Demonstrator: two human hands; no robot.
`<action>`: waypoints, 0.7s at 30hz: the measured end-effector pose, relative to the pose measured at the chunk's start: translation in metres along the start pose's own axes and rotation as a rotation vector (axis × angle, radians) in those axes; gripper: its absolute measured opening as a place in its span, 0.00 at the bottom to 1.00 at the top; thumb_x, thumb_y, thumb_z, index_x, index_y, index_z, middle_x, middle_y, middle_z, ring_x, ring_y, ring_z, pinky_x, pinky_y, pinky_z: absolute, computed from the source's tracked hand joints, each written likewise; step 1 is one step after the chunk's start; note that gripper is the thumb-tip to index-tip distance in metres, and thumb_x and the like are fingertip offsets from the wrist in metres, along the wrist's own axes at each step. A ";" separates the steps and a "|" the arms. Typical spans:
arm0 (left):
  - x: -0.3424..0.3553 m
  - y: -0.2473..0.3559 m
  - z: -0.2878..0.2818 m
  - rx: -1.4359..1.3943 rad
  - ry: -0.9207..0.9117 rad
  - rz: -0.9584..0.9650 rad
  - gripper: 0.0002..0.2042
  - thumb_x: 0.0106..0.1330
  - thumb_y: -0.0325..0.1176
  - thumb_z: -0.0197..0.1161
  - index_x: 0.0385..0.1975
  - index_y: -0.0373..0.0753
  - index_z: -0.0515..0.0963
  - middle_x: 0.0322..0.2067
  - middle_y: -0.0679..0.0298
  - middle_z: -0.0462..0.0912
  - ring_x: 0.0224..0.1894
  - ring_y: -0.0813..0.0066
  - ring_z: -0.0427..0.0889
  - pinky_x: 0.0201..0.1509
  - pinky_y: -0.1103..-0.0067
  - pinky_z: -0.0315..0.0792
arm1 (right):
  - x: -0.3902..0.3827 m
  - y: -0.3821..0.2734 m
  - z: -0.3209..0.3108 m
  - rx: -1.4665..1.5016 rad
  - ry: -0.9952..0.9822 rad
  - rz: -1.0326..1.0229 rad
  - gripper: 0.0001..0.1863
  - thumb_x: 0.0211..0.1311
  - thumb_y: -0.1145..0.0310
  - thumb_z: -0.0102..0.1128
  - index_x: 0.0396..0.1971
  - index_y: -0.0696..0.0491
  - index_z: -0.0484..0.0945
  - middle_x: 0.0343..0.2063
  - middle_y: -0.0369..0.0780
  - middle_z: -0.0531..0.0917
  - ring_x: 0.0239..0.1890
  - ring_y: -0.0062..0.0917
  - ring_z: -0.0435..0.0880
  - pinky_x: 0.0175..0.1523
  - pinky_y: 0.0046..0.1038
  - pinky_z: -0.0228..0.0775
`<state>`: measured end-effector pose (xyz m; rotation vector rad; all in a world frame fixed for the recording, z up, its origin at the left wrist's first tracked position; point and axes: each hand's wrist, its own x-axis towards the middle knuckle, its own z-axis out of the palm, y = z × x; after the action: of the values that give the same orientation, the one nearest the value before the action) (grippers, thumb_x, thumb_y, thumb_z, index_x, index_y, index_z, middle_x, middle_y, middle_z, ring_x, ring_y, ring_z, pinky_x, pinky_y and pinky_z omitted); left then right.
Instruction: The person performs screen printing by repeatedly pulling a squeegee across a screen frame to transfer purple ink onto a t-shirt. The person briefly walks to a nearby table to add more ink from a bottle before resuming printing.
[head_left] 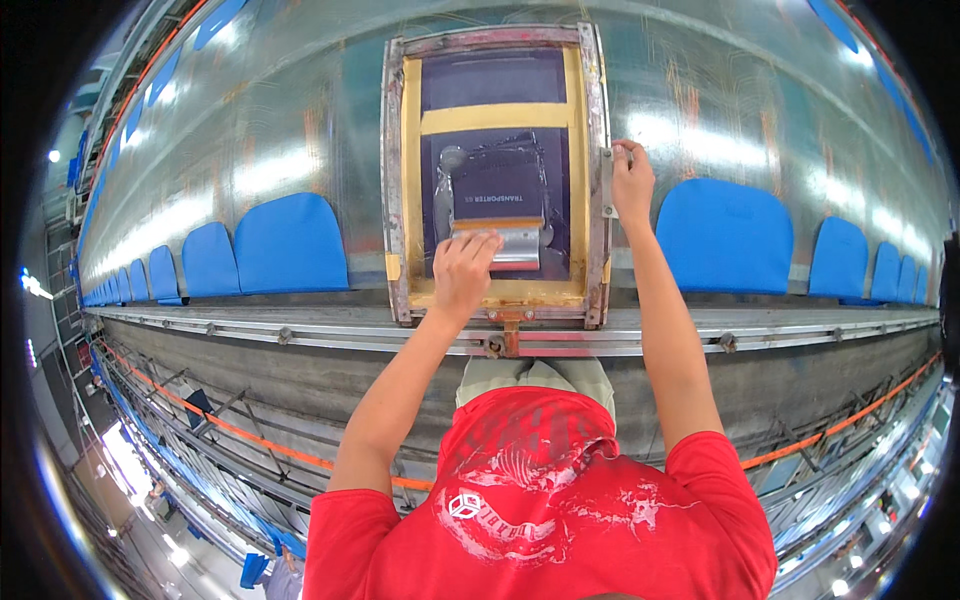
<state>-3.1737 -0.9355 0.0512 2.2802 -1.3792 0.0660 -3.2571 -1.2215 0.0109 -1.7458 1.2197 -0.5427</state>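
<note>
A screen-printing frame (394, 190) lies across the long table before me. Its dark purple mesh (495, 185) is bordered with yellow tape (495, 119) and carries printed lettering. Clear, glossy ink or paste (500, 148) is smeared around the mesh's middle. My left hand (465, 270) is closed on a squeegee (518, 247) with a silvery metal body and an orange-brown edge, resting on the mesh's lower part. My right hand (632, 185) has its fingers curled at a metal bracket (607, 182) on the frame's right side.
Blue fabric panels lie in a row on the shiny table, left (290, 243) and right (725, 237) of the frame. A metal rail (250, 331) with bolts runs along the near edge. Behind me are racks with an orange bar (260, 445). Another person (283, 580) shows at lower left.
</note>
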 end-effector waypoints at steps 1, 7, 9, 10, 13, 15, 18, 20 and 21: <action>0.004 -0.003 0.000 -0.008 0.009 0.001 0.16 0.52 0.19 0.58 0.37 0.45 0.83 0.40 0.70 0.86 0.46 0.69 0.81 0.47 0.70 0.70 | 0.000 -0.002 0.000 -0.008 0.008 -0.011 0.12 0.70 0.61 0.53 0.43 0.51 0.80 0.29 0.44 0.83 0.31 0.33 0.81 0.42 0.35 0.70; 0.100 -0.047 0.007 -0.043 -0.012 -0.092 0.16 0.50 0.20 0.60 0.37 0.46 0.84 0.38 0.68 0.86 0.43 0.65 0.81 0.45 0.67 0.71 | -0.002 -0.010 -0.001 -0.002 -0.019 -0.003 0.12 0.70 0.61 0.54 0.43 0.52 0.80 0.30 0.43 0.84 0.31 0.31 0.80 0.42 0.34 0.70; 0.110 -0.044 0.008 0.053 -0.061 -0.105 0.15 0.51 0.20 0.60 0.37 0.47 0.84 0.36 0.69 0.85 0.39 0.64 0.81 0.43 0.66 0.71 | -0.002 -0.003 -0.001 0.004 -0.031 0.003 0.12 0.70 0.61 0.54 0.43 0.52 0.80 0.29 0.42 0.83 0.30 0.30 0.79 0.41 0.34 0.70; 0.104 -0.039 0.011 0.069 -0.069 -0.116 0.15 0.51 0.20 0.60 0.37 0.46 0.84 0.36 0.69 0.85 0.40 0.64 0.81 0.44 0.66 0.71 | -0.001 -0.001 -0.002 0.014 -0.052 0.020 0.12 0.70 0.61 0.54 0.43 0.52 0.80 0.28 0.42 0.83 0.30 0.30 0.79 0.41 0.34 0.70; 0.068 -0.021 0.011 0.093 -0.077 -0.112 0.15 0.52 0.20 0.59 0.37 0.45 0.84 0.38 0.69 0.85 0.41 0.66 0.81 0.44 0.67 0.71 | 0.004 0.009 0.002 0.055 -0.045 0.006 0.12 0.70 0.61 0.54 0.43 0.53 0.80 0.29 0.43 0.82 0.30 0.29 0.78 0.42 0.34 0.69; 0.028 -0.010 0.010 0.069 -0.055 -0.067 0.15 0.53 0.20 0.59 0.38 0.46 0.84 0.40 0.70 0.85 0.44 0.68 0.80 0.47 0.68 0.70 | 0.002 0.006 0.003 0.073 -0.054 0.026 0.12 0.69 0.62 0.54 0.43 0.53 0.81 0.30 0.44 0.82 0.32 0.30 0.79 0.43 0.34 0.69; -0.010 0.004 0.002 0.070 -0.094 -0.041 0.14 0.56 0.24 0.59 0.41 0.46 0.83 0.43 0.72 0.84 0.46 0.70 0.79 0.48 0.68 0.69 | 0.009 0.010 0.004 0.027 -0.038 -0.032 0.12 0.69 0.62 0.54 0.43 0.53 0.81 0.32 0.45 0.83 0.35 0.33 0.80 0.45 0.34 0.70; -0.024 0.006 -0.007 0.014 -0.077 -0.061 0.14 0.57 0.25 0.59 0.43 0.46 0.82 0.45 0.72 0.83 0.47 0.69 0.79 0.50 0.68 0.68 | 0.013 0.007 0.007 0.032 -0.019 -0.063 0.12 0.69 0.62 0.54 0.43 0.53 0.81 0.36 0.46 0.84 0.39 0.36 0.82 0.47 0.35 0.70; -0.022 0.005 -0.011 -0.014 -0.058 -0.045 0.14 0.57 0.25 0.59 0.44 0.46 0.81 0.46 0.71 0.83 0.49 0.69 0.78 0.51 0.68 0.68 | 0.014 0.000 0.006 0.053 0.002 -0.066 0.12 0.69 0.62 0.53 0.43 0.53 0.81 0.37 0.47 0.84 0.40 0.37 0.82 0.48 0.35 0.70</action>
<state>-3.1868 -0.9143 0.0569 2.3174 -1.3518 -0.0248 -3.2468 -1.2319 0.0065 -1.7454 1.1430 -0.6106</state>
